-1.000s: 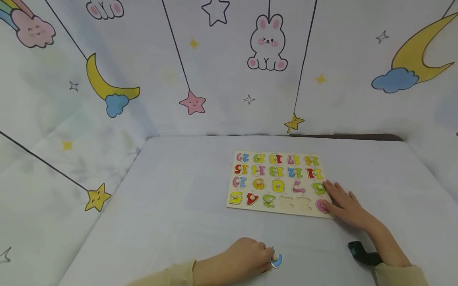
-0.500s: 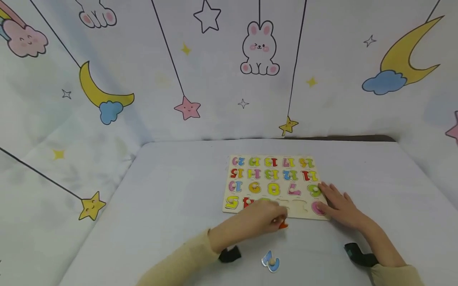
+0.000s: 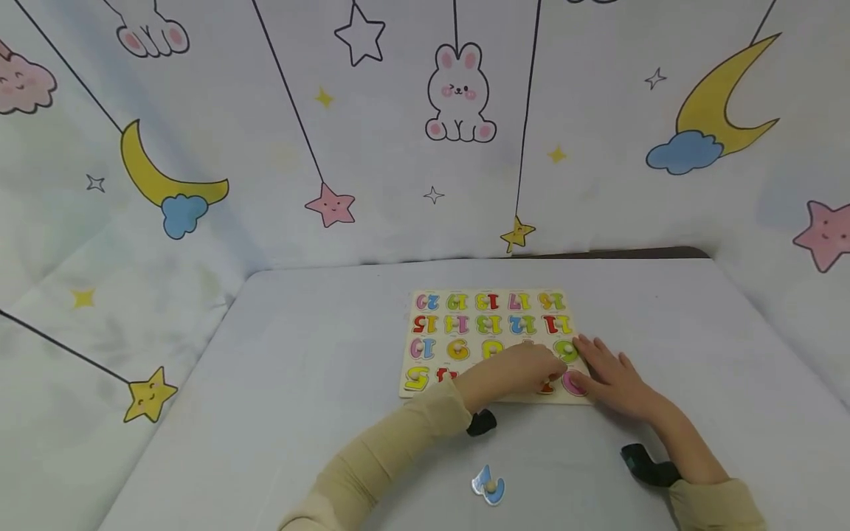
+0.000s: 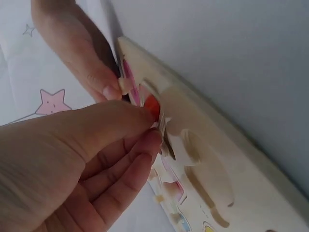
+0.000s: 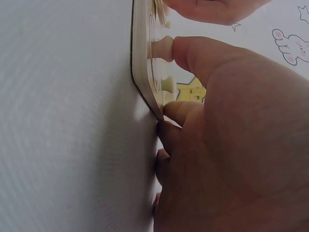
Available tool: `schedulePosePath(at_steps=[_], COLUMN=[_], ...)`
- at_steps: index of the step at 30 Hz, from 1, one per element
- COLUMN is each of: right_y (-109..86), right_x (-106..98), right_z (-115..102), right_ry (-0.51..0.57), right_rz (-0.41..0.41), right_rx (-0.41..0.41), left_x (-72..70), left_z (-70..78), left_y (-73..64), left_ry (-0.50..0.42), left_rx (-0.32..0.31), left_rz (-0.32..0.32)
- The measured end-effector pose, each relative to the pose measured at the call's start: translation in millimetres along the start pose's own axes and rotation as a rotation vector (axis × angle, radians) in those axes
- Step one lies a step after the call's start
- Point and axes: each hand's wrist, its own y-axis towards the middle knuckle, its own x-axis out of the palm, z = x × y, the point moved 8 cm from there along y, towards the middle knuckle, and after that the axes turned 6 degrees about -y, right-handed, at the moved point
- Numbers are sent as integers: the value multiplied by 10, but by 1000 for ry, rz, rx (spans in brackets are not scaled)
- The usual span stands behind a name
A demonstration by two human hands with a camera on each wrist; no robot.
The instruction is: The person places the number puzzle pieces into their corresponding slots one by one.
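A wooden number puzzle board [image 3: 405, 363] lies on the white table, its numerals upside down in the head view. My left hand [image 3: 514, 370] reaches over its near row and pinches a red-orange number piece [image 4: 152, 106] between thumb and fingers. That piece is at a recess beside the pink number piece [image 3: 574, 383]; whether it is seated is hidden. Another bare recess [image 4: 207, 188] shows beside it. My right hand [image 3: 617, 383] rests along the board's right edge, thumb touching the pink piece's knob [image 5: 162, 48], fingers spread. A blue number piece [image 3: 488, 487] with a knob lies on the table in front.
Black straps [image 3: 647, 466] show at both wrists. Behind the white table [image 3: 319, 346] hangs a white cloth [image 3: 385, 133] printed with moons, stars and rabbits. Other coloured number pieces sit in the board's rows.
My left hand let go of the blue piece on the table, took the red-orange piece and carried it up and right onto the board. The right hand stays at the board's edge.
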Motion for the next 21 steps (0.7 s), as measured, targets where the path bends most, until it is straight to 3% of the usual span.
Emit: schedulePosePath(at_steps=[6, 12, 16, 21], right_y=[-8, -23, -17, -5], right_x=[-34, -8, -8, -19], right_z=[-39, -26, -44, -48], right_ry=[4, 3, 6, 7], right_rz=[6, 5, 5, -2], right_rx=[1, 10, 4, 0], left_x=[-10, 11, 26, 60], left_z=[34, 68, -24, -200], left_y=[18, 113, 98, 14], left_ry=[4, 11, -100, -253], left_rx=[6, 0, -36, -52], left_rz=[0, -48, -58, -27])
